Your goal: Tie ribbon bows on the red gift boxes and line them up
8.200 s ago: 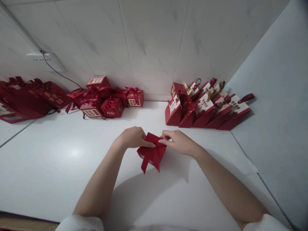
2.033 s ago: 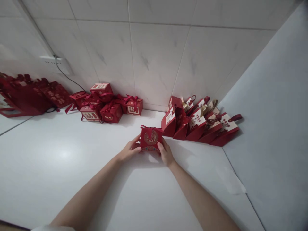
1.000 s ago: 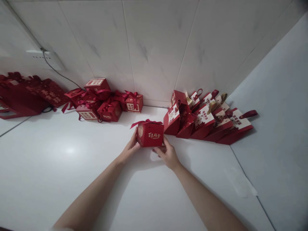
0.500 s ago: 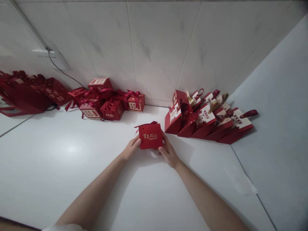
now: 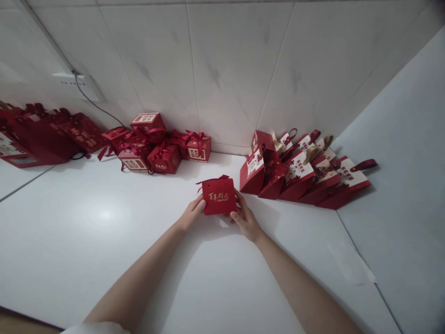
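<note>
Between my two hands is a small red gift box (image 5: 219, 204) with gold lettering on the side facing me and a dark red ribbon along its top edge. My left hand (image 5: 193, 212) grips its left side, thumb on the front edge. On the right side, my right hand (image 5: 246, 219) holds the box near its lower corner, the fingers partly behind it. The back of the box is hidden from me.
Several ribbon-tied red boxes (image 5: 164, 158) are clustered against the tiled wall (image 5: 229, 69). Triangular red gift boxes (image 5: 295, 174) with loops stand in rows at the right. Red bags (image 5: 45, 139) lean at the far left, below a socket strip (image 5: 78, 85) with a cable. White tabletop (image 5: 86, 250) lies underneath.
The whole view has shifted slightly, so everything appears a little further right. Both hands keep the same hold on the box.
</note>
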Action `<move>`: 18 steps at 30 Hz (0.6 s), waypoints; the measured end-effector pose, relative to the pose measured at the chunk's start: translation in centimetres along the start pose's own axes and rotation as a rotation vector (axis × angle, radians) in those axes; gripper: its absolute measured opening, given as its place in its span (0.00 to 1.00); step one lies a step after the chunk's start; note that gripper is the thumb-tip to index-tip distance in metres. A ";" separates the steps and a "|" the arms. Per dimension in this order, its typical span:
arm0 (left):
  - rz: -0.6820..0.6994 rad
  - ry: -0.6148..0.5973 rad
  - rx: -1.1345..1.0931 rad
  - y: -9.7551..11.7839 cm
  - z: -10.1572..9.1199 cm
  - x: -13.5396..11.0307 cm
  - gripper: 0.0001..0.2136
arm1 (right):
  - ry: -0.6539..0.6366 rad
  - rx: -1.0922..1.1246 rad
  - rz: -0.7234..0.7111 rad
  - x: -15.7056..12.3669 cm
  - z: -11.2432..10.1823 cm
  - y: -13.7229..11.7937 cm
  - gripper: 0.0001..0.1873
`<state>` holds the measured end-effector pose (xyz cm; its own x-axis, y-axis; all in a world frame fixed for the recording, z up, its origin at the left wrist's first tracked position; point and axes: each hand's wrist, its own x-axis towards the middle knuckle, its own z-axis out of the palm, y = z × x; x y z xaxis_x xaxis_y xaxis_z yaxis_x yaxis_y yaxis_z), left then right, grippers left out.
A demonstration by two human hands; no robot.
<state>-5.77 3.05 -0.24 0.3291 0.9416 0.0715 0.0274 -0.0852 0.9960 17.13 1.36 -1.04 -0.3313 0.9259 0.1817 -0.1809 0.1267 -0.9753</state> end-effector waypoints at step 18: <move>-0.002 0.045 0.078 0.1 0.2 0.0 0.28 | -0.003 0.027 0.024 0.0 -0.1 0.2 0.39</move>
<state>-5.63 2.97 -0.17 0.2862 0.9553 0.0740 0.1018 -0.1071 0.9890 17.20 1.40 -1.24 -0.3384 0.9275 0.1586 -0.1979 0.0947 -0.9756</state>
